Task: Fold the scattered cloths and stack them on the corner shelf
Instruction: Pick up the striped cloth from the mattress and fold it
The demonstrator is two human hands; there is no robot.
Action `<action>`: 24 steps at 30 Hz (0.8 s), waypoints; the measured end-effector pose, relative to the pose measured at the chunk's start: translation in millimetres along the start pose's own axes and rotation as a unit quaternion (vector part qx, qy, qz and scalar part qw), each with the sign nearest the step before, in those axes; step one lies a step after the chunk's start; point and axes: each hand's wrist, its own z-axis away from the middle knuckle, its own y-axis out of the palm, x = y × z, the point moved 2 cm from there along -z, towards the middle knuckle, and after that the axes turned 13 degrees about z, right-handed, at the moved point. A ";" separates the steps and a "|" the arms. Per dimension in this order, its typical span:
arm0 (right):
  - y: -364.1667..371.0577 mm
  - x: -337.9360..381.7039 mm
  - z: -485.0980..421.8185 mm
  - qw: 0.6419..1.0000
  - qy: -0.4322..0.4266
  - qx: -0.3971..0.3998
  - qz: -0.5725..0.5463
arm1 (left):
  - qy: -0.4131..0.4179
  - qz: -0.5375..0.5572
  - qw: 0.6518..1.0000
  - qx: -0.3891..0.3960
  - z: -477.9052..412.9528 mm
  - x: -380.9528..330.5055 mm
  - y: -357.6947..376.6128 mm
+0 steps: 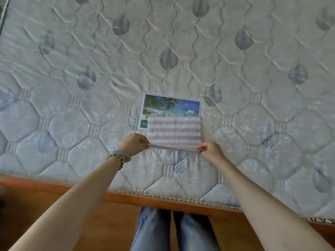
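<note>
A small pink-and-white striped cloth (174, 132) lies on the quilted mattress (90, 78), partly covering a cloth printed with a beach and palm trees (170, 105). My left hand (135, 144) pinches the striped cloth's near left corner. My right hand (211, 151) pinches its near right corner. The near edge is lifted slightly and stretched taut between both hands. The corner shelf is not in view.
The mattress fills most of the view, white with grey-blue leaf motifs. Its near edge rests on a wooden bed frame (126, 196). My legs in blue jeans (174, 230) stand against the frame on a wooden floor.
</note>
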 end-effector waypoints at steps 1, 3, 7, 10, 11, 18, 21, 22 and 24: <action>7.6 -5.0 1.9 0.999 0.008 0.032 0.007 | -0.007 -0.011 1.000 0.025 2.0 4.2 4.0; 20.6 -13.7 3.4 0.997 0.018 0.073 0.021 | -0.022 -0.019 0.997 0.067 3.8 13.5 11.9; 27.9 -18.7 -5.4 0.999 0.025 0.039 -0.013 | -0.038 0.009 0.997 0.062 -2.0 31.0 23.9; 20.5 -15.2 -21.4 0.993 0.048 -0.048 -0.092 | -0.048 0.121 0.991 -0.008 -17.0 42.7 26.7; 18.8 -14.7 -27.7 0.990 0.051 -0.068 -0.116 | -0.053 0.163 0.985 -0.035 -22.4 44.7 27.7; 5.6 -10.5 -76.0 0.966 0.055 -0.182 -0.177 | -0.024 0.254 0.956 -0.143 -72.0 37.5 30.5; 10.9 -14.9 -95.1 0.966 0.052 -0.200 -0.153 | -0.008 0.239 0.956 -0.170 -87.5 35.2 31.3; 14.3 -17.5 -100.8 0.968 0.050 -0.202 -0.141 | 0.000 0.217 0.958 -0.187 -91.3 34.4 31.6; 19.3 -20.7 -107.7 0.966 0.038 -0.223 -0.123 | -0.004 0.168 0.963 -0.211 -95.7 32.6 33.9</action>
